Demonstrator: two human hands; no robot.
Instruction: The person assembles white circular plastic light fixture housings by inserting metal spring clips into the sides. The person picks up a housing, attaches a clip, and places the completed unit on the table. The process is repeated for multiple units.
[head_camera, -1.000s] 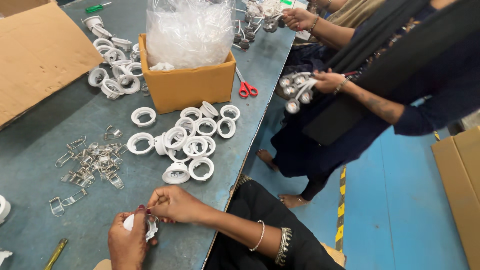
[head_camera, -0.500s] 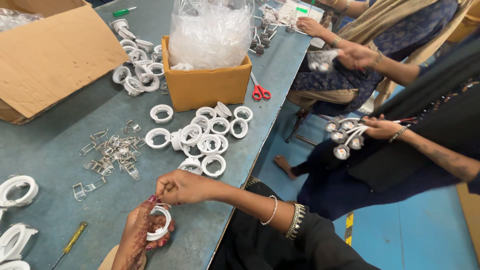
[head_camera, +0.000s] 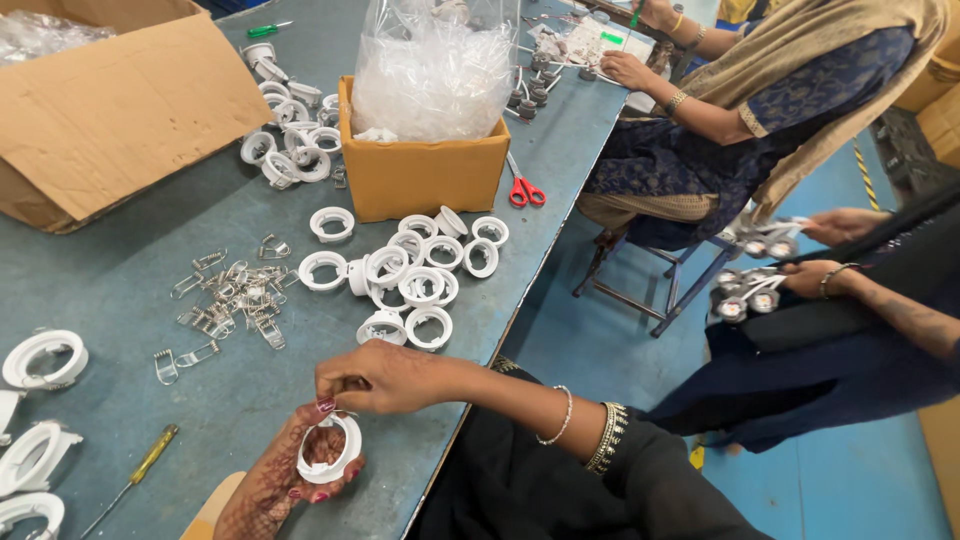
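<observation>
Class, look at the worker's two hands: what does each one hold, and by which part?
The left hand cups a white plastic ring around its outer rim. The right hand pinches at the ring's top edge; what its fingers hold cannot be told.

The scene is seen from a single head-worn camera, aimed steeply down and slightly forward from close above the blue-grey worktable (head_camera: 130, 400), so that near hands, the table's far end and seated co-workers alongside are taken in.
</observation>
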